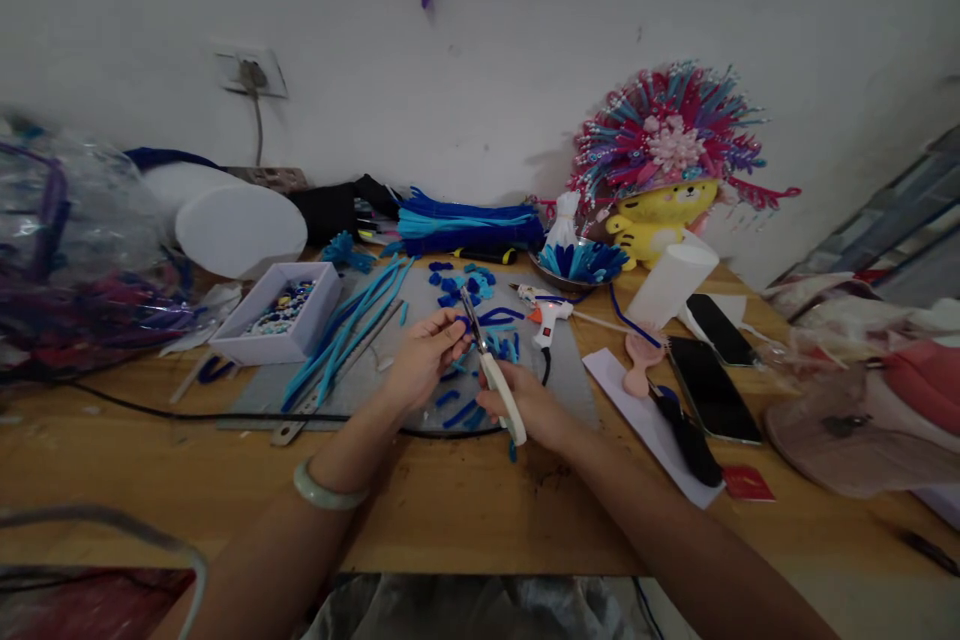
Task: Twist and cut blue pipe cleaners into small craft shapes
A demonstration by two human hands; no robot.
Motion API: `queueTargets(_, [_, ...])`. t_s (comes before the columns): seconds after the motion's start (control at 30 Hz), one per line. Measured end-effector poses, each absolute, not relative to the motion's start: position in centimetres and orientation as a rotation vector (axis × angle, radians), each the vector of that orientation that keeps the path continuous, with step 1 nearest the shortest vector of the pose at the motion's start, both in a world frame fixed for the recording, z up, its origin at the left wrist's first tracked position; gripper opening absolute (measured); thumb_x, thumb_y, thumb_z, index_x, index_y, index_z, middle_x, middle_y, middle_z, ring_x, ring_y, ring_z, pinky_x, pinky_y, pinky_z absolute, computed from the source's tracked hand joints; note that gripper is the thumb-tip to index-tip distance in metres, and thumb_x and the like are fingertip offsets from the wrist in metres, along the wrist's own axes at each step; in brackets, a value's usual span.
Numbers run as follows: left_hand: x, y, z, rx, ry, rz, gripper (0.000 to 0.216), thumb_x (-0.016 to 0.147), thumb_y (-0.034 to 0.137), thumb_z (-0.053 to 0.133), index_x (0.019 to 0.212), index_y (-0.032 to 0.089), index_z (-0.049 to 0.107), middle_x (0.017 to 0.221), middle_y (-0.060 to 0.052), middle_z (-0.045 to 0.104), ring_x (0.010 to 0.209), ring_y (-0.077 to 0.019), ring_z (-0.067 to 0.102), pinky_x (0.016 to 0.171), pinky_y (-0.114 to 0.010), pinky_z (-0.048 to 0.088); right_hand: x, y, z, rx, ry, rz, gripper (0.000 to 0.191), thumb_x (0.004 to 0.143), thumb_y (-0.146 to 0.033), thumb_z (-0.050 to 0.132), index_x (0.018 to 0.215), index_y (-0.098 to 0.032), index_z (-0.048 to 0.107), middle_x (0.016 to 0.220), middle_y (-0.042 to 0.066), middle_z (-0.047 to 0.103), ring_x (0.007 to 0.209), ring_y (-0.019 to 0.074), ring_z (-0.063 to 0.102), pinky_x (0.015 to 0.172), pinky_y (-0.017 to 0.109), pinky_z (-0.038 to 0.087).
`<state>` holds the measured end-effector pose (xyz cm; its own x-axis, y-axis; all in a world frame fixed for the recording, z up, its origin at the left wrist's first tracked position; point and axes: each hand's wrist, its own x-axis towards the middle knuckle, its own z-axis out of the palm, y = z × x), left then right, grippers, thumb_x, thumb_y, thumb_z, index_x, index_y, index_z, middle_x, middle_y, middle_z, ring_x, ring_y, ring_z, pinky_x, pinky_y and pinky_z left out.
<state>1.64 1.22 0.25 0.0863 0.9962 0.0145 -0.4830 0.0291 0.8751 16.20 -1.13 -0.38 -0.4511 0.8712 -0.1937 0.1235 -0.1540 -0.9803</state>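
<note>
My right hand (525,405) is closed on the pale handles of a pair of scissors (496,385), whose blades point up and away from me. Pinched in the fingers of my left hand (424,355) is a small dark blue piece of pipe cleaner (465,325), right beside the blades. Whether the blades touch it, I cannot tell. Under both hands lies a grey cutting mat (255,398), strewn with short blue pieces of pipe cleaner (452,398). Long light blue pipe cleaners (352,325) and a metal ruler (300,418) lie left of my left hand.
A glue gun (551,318) with a cord lies right of the scissors. A white box of beads (274,320) stands left. Behind are pipe cleaner bundles (465,222) and a bowl (574,270). Phones (712,388), a white cylinder (675,280) and a yellow plush toy (660,220) are on the right.
</note>
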Motion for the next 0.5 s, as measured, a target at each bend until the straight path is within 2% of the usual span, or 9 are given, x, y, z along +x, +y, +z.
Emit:
queueTargets(0.13, [1.69,1.42,0.01,0.843,0.774,1.338,0.015,0.065,0.022,0.066,0.068,0.013,0.054,0.051,0.005,0.049,0.042,-0.0022,0.038,0.046,-0.014,0.033,15.93,-1.31,-0.43,-1.232,-1.499,1.692,0.006,0.063,-0.015,0.049,0.066,-0.019,0.046,0.046,-0.007,0.045,0.038,0.0075,0.042,0.037,0.018,0.03])
queueTargets(0.33, [1.85,1.24,0.2,0.786,0.815,1.345,0.016,0.064,0.022,0.066,0.071,0.013,0.054,0.053,0.004,0.052,0.043,-0.0022,0.039,0.046,-0.014,0.032,15.54,-1.36,-1.04,-1.241,-1.516,1.596,0.009,0.06,-0.01,0.048,0.062,-0.018,0.044,0.041,-0.009,0.039,0.035,0.0053,0.038,0.036,0.016,0.027])
queueTargets(0.43, [1.83,1.2,0.27,0.819,0.801,1.349,0.015,0.066,0.022,0.064,0.07,0.013,0.054,0.051,0.005,0.05,0.042,-0.0024,0.037,0.047,-0.015,0.032,15.7,-1.3,-0.83,-1.221,-1.507,1.648,0.009,0.063,-0.015,0.052,0.064,-0.019,0.044,0.042,-0.009,0.04,0.035,0.0059,0.039,0.036,0.017,0.029])
queueTargets(0.5, [1.8,1.18,0.35,0.868,0.787,1.329,0.014,0.066,0.023,0.064,0.067,0.013,0.053,0.048,0.005,0.048,0.042,-0.0029,0.037,0.047,-0.015,0.031,15.95,-1.21,-0.47,-1.187,-1.492,1.731,0.015,0.066,-0.026,0.058,0.068,-0.019,0.045,0.045,-0.008,0.043,0.037,0.0067,0.041,0.037,0.018,0.032])
